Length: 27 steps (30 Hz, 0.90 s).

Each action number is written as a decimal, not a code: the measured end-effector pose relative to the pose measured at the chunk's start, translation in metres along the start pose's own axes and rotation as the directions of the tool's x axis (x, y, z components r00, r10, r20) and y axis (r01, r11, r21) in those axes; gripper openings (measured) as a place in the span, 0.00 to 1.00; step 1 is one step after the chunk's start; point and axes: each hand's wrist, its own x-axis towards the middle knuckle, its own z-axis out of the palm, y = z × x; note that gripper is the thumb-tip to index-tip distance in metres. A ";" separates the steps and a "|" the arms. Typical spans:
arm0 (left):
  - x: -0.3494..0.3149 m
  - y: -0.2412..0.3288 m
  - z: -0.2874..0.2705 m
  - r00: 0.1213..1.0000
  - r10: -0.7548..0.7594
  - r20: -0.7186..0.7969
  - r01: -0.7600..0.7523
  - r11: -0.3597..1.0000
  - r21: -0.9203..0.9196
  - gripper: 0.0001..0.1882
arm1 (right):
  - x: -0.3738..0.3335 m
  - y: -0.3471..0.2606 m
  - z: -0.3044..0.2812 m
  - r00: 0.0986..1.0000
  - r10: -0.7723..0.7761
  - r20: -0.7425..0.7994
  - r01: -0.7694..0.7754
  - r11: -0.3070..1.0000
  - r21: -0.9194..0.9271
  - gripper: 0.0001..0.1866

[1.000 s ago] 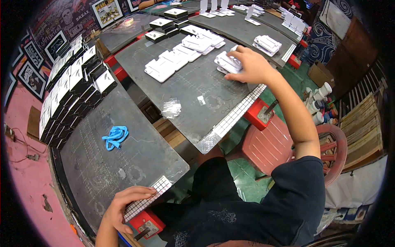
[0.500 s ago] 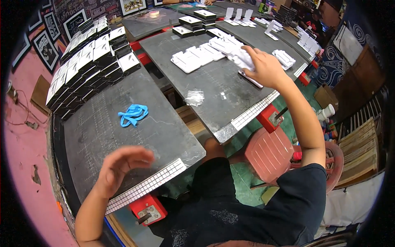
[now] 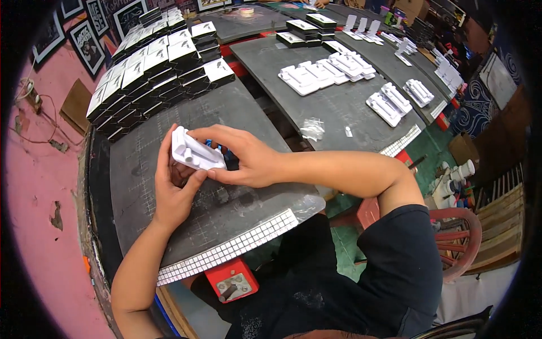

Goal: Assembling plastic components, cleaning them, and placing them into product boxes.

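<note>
Both hands hold a white molded plastic tray (image 3: 195, 151), tilted up above the near left table. My left hand (image 3: 174, 189) grips its left end, thumb at the lower edge. My right hand (image 3: 245, 155) closes on its right side, fingers along the top and thumb below. Behind my right hand, blue cloth strips (image 3: 212, 143) show only in small part. On the table to the right lie more white molded trays (image 3: 307, 78) in an overlapping row, with another small stack of trays (image 3: 389, 104) nearer to me.
Black-and-white boxes (image 3: 152, 68) form a tall stack at the far left. More boxes (image 3: 305, 31) stand at the back of the right table. Small clear plastic bags (image 3: 312, 129) lie near its front. A gap separates the two tables. A red plastic chair (image 3: 457, 240) stands at right.
My right hand has come from the trays on the right table to the left table with a white tray. My left hand has risen and taken hold of it too. The view has shifted left.
</note>
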 end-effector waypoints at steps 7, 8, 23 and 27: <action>-0.006 0.008 0.009 0.998 -0.038 -0.051 0.037 0.999 -0.020 0.55 | 0.000 -0.009 -0.013 0.992 0.127 -0.019 -0.123 0.982 0.146 0.19; -0.008 0.007 0.009 0.999 -0.038 -0.033 0.037 0.999 -0.035 0.56 | 0.000 -0.009 -0.015 0.988 0.152 0.025 -0.154 0.984 0.091 0.15; -0.002 0.023 0.003 0.970 -0.203 0.136 0.199 0.979 0.041 0.67 | -0.005 -0.018 -0.005 0.995 0.083 0.046 -0.085 0.996 0.040 0.15; 0.002 0.020 -0.006 0.930 -0.298 0.215 0.311 0.950 -0.031 0.58 | -0.005 -0.016 -0.011 0.969 0.235 0.078 -0.245 0.958 0.149 0.18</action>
